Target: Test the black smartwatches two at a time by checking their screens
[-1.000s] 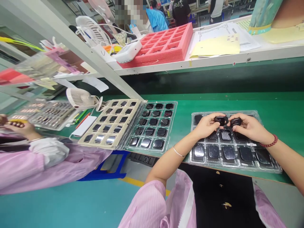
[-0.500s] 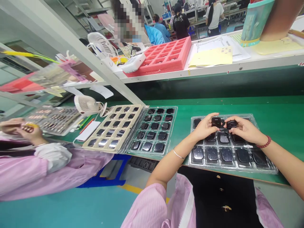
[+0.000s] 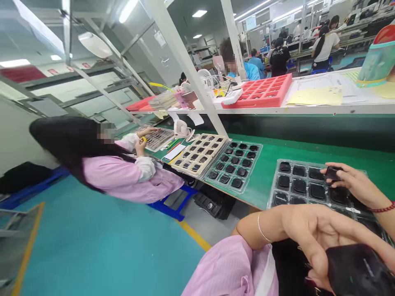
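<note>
My left hand (image 3: 311, 234) is raised close to the camera at the lower right, fingers curled round a black square watch body (image 3: 358, 271). My right hand (image 3: 354, 185) hovers over the far right part of a clear plastic tray (image 3: 273, 193) and pinches a second small black watch body (image 3: 332, 172). The tray lies on the green bench (image 3: 268, 164) and holds several black watch bodies in its pockets. My pink sleeve shows at the bottom edge.
A co-worker in a pink coat (image 3: 123, 172) sits to the left at the same bench. Between us lie another clear tray (image 3: 234, 164) and a beige tray (image 3: 200, 154). A small fan (image 3: 181, 128), a slanted white post (image 3: 191, 70) and a red foam tray (image 3: 262, 90) stand behind.
The view has swung up and left. My left hand has lifted its watch body off the tray toward the camera. My right hand stays over the tray with its piece.
</note>
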`<action>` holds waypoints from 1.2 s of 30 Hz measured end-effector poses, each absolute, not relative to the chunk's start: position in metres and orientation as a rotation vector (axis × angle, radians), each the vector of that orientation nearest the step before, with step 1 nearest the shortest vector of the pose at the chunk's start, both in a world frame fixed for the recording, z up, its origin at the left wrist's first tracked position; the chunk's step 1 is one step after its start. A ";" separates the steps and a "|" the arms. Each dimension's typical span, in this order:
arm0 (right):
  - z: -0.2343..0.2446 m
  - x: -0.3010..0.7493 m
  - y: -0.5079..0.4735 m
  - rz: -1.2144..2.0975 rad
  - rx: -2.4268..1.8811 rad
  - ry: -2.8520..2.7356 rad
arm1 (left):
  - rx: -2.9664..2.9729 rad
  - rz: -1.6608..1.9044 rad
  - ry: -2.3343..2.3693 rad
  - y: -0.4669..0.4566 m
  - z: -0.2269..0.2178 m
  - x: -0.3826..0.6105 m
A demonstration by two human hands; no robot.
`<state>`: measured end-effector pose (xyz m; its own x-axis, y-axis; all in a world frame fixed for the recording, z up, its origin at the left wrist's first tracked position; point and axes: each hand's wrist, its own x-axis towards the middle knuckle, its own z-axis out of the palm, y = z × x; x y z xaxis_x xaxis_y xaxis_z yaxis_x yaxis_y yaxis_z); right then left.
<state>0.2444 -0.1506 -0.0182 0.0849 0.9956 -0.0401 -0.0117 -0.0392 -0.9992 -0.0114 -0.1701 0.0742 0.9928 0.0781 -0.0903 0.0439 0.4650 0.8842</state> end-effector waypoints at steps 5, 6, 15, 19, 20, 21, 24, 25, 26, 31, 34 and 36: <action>0.015 0.240 -0.167 1.281 -1.128 -0.839 | 1.072 -0.235 -0.083 -0.190 0.087 -0.020; 0.026 0.234 -0.177 1.280 -1.110 -0.815 | 1.069 -0.259 -0.082 -0.192 0.089 -0.025; 0.121 0.092 -0.319 1.502 -0.742 -1.003 | 1.006 0.460 0.233 -0.183 0.042 -0.071; 0.122 0.051 -0.347 1.629 -0.584 -1.005 | 1.032 0.546 0.415 -0.180 0.018 -0.080; 0.122 0.044 -0.350 1.638 -0.558 -0.985 | 1.032 0.536 0.419 -0.181 0.014 -0.082; 0.122 0.037 -0.353 1.648 -0.538 -0.960 | 1.029 0.529 0.414 -0.182 0.011 -0.085; 0.123 0.018 -0.361 1.669 -0.511 -0.876 | 1.017 0.512 0.400 -0.186 0.005 -0.091; 0.124 0.013 -0.363 1.663 -0.519 -0.858 | 1.015 0.514 0.404 -0.186 0.003 -0.092; 0.123 0.010 -0.364 1.652 -0.541 -0.846 | 1.017 0.522 0.414 -0.186 0.001 -0.093; 0.104 0.029 -0.351 1.416 -0.855 -0.850 | 1.122 0.593 0.481 -0.179 -0.002 -0.096; 0.079 0.054 -0.333 1.227 -1.067 -0.779 | 1.199 0.559 0.454 -0.177 0.000 -0.099; 0.061 0.066 -0.326 1.182 -1.193 -0.760 | 1.237 0.527 0.425 -0.179 0.002 -0.102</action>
<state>0.0658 -0.3259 0.0612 0.2623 0.9563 -0.1292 -0.2787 -0.0531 -0.9589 -0.1019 -0.1786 0.0020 0.8064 0.5909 -0.0225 -0.1464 0.2364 0.9606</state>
